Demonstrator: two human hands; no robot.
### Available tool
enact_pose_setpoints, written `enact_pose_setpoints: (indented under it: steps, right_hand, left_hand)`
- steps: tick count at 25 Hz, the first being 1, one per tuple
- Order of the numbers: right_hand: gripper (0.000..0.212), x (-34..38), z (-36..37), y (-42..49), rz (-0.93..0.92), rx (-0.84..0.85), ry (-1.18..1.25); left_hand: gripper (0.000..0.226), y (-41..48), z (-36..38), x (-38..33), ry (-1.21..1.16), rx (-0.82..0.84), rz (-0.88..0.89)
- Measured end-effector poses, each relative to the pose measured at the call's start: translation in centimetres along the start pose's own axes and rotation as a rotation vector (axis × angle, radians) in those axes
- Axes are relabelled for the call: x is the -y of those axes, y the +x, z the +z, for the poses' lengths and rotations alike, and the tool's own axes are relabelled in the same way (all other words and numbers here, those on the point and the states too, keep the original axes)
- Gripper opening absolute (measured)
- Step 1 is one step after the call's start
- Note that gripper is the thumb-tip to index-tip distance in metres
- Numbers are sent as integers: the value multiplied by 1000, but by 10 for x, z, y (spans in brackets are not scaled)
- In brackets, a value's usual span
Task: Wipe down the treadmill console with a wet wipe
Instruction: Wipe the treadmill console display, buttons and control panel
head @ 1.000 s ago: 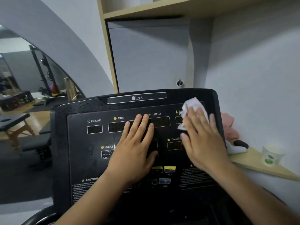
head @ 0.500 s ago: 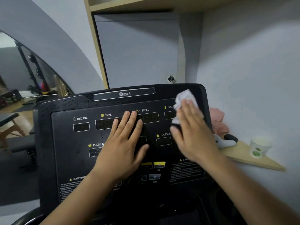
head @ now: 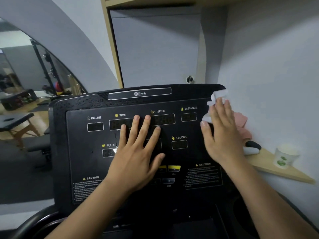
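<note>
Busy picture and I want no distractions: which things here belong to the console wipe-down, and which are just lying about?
Job: black treadmill console; crumpled white wet wipe; right hand pressing it down; left hand flat on the console.
Lying about: white paper cup with green print and black-and-white object on the wooden corner shelf; pink cloth beside the console.

Black console (head: pixel 81 156), white and yellow lettering (head: pixel 96 117), white wipe (head: pixel 217 96), pink cloth (head: pixel 242 121), green-spotted white cup (head: pixel 283 156)
</note>
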State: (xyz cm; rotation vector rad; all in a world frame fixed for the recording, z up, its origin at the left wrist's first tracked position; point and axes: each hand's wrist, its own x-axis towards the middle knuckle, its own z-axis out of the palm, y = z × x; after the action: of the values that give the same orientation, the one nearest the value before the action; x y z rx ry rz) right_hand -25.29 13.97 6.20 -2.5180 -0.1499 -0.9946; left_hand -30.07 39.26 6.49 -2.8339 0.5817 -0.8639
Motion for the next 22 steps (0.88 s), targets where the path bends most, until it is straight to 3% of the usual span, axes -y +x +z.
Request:
enact_pose_setpoints:
  steps: [2,6,9,12,17,22]
  right_hand:
    - [67,20,4,1,-16,-20,1]
    - [64,18,15,-60,-286,118,-92]
    - [64,-9,3,-43,-135,44,-49]
    - [68,14,-1,1,17,-6,-7]
    - [64,33,16,-48,-313,149,-106]
    - [66,2,-1,-10,26,1,28]
  left_hand:
    - [68,0,3,-3,18,25,-3]
    - [68,-1,2,-4,26,30,-7]
    - [67,-11,1,3,28,22,-16]
    - [68,-15,1,3,32,39,-18]
    - [66,-17,-1,6,20,40,-17]
    - [64,-24,-6,18,18,25,-59]
